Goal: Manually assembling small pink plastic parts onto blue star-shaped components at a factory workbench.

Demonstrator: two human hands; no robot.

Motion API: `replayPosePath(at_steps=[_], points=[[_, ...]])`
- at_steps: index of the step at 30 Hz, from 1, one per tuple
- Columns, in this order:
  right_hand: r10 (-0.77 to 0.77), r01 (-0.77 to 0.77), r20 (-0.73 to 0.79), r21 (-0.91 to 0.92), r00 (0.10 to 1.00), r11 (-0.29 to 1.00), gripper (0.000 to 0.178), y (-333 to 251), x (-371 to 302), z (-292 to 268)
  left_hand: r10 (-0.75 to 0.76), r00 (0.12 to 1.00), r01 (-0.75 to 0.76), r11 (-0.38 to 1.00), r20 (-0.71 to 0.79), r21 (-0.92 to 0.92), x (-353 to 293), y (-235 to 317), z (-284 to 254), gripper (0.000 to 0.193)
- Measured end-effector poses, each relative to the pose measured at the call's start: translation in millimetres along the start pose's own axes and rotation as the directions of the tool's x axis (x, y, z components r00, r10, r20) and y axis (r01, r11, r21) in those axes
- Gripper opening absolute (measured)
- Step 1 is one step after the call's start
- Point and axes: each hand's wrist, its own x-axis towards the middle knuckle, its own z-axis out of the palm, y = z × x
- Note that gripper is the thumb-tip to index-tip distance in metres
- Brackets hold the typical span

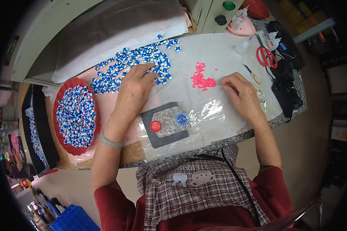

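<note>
My left hand (135,87) reaches over the near edge of a spread of small blue-and-white pieces (121,61), its bent fingers apart among them. To the right lies a little heap of tiny pink pieces (204,82). Just beside that heap is my right hand (241,94), fingers curled and drawn together; whatever may be between the tips is too small to make out. Between my forearms rests a dark grey flat plate (160,141) with a speckled middle. On it sit a red round piece (155,126) and a blue round piece (182,119).
At left, a red scalloped tray (59,133) holds many similar blue-and-white pieces; a black box (46,140) stands beyond it. Red-handled scissors (266,57), a small knife (253,75), a pale bottle (241,47) and a pink dish (241,29) lie at far right.
</note>
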Motion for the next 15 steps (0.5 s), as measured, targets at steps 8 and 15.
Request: replayPosePath(at_steps=[8, 15], points=[[-0.070, 0.061, -0.087, -0.103, 0.994, 0.993, 0.015, 8, 24, 8, -0.021, 0.999, 0.020, 0.999, -0.025, -0.044, 2, 4, -7, 0.016], [-0.184, 0.170, -0.049, -0.218, 0.982, 0.961, 0.011, 18, 41, 14, -0.084, 0.994, 0.073, 0.988, -0.071, -0.137, -1, 14, -22, 0.018]])
